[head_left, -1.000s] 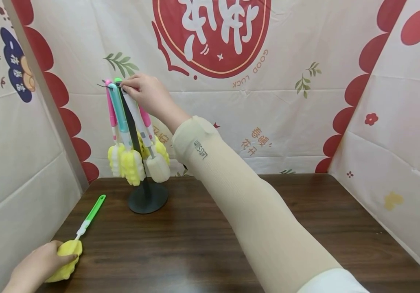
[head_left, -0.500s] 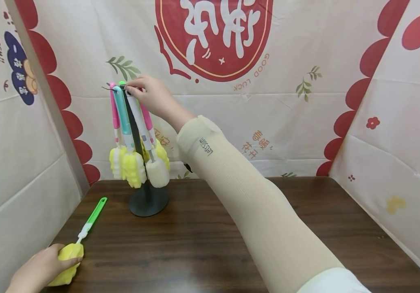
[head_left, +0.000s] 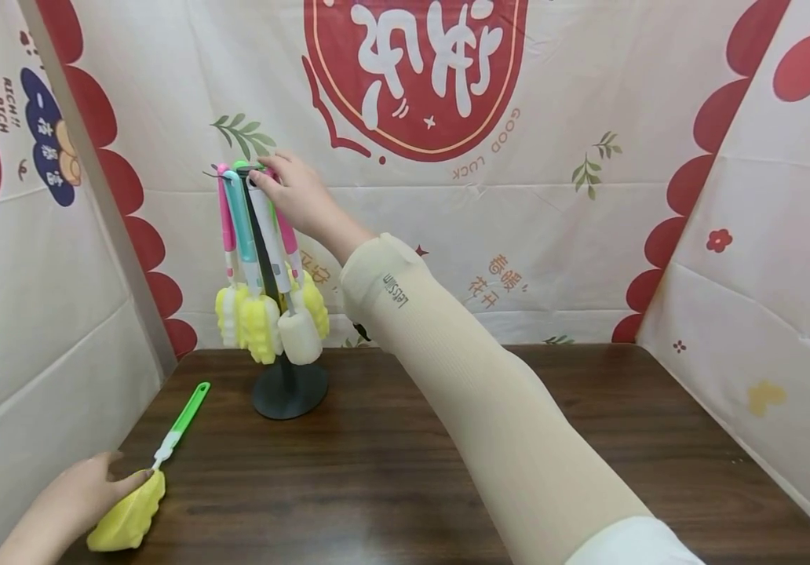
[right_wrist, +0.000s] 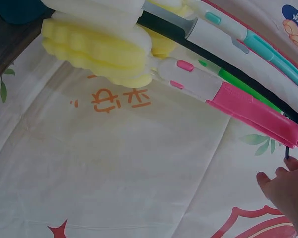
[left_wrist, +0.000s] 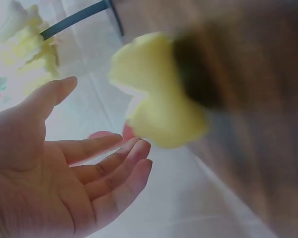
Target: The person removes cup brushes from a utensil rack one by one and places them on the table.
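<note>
On the table's left side lies a sponge bottle brush with a green handle (head_left: pixel 188 410) and a yellow head (head_left: pixel 129 514). My left hand (head_left: pixel 76 496) is beside that head; in the left wrist view its fingers are spread, apart from the blurred sponge (left_wrist: pixel 161 94). My right hand (head_left: pixel 299 192) is at the top of a black stand (head_left: pixel 290 390), by the upper end of a white-handled brush (head_left: pixel 268 235) with a pale sponge head. Its thumb and fingers look parted. In the right wrist view a fingertip of this hand (right_wrist: pixel 288 191) touches a dark hook.
Several other brushes hang around the stand, among them a turquoise-handled one (head_left: pixel 239 216) and a pink-handled one (head_left: pixel 288 235). Printed cloth (head_left: pixel 433 259) walls the back and both sides of the dark wooden table (head_left: pixel 377 463).
My left hand has let go of the yellow sponge head and drawn slightly off it. My right thumb and fingers have parted at the white brush's top. The white brush has shifted slightly on the stand.
</note>
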Demonstrator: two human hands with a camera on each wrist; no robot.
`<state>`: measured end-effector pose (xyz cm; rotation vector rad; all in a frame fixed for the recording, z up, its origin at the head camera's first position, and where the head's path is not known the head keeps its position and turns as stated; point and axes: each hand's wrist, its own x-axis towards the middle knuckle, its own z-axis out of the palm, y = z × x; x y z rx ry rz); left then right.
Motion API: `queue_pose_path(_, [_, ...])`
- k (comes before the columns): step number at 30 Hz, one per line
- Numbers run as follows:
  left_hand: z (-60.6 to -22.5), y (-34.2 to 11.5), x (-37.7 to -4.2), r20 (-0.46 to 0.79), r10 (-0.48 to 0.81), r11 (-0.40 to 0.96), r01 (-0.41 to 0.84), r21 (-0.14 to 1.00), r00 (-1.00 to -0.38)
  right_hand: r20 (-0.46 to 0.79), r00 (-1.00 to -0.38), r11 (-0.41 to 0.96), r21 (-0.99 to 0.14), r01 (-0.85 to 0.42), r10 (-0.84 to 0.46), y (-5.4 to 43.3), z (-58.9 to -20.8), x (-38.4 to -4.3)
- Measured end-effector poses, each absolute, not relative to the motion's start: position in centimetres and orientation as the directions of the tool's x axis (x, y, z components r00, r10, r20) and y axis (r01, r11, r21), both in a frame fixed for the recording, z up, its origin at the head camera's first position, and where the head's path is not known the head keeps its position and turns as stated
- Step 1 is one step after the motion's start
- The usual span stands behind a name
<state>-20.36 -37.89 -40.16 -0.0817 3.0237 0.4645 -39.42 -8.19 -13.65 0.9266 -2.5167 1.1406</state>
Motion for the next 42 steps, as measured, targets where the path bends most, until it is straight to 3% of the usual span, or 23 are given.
queue_pose_path(4, [-38.4, -37.0, -21.2, -0.059, -0.034, 0.944, -0.051, 0.327, -0.998, 0.414, -0.8, 0.474, -0.65, -0.593, -0.434, -7.7, -13.8, -39.6])
queue_pose_path(16, [-34.9, -32.6, -23.2, 0.24, 0.045, 0.897, 0.145, 0.417, -0.97, 0.407, -0.807, 0.412, -0.706, -0.575, -0.429, -6.6, -14.0, -40.0])
queue_pose_path(25, [-33.0, -29.9, -25.3, 0.287, 0.036, 0.869, 0.172, 0.464, -0.957, 0.403, -0.803, 0.438, -0.684, -0.583, -0.439, -6.0, -13.7, -40.3])
queue_pose_path(31, [-32.2, -28.2, -27.0, 0.317, 0.021, 0.846, 0.186, 0.499, -0.948, 0.411, -0.783, 0.507, -0.601, -0.618, -0.467, -5.6, -13.4, -40.5])
queue_pose_path(42, [-32.1, -26.2, -29.0, 0.291, 0.003, 0.78, 0.184, 0.598, -0.957, 0.387, -0.824, 0.654, -0.504, -0.564, -0.413, -6.0, -13.5, -40.2])
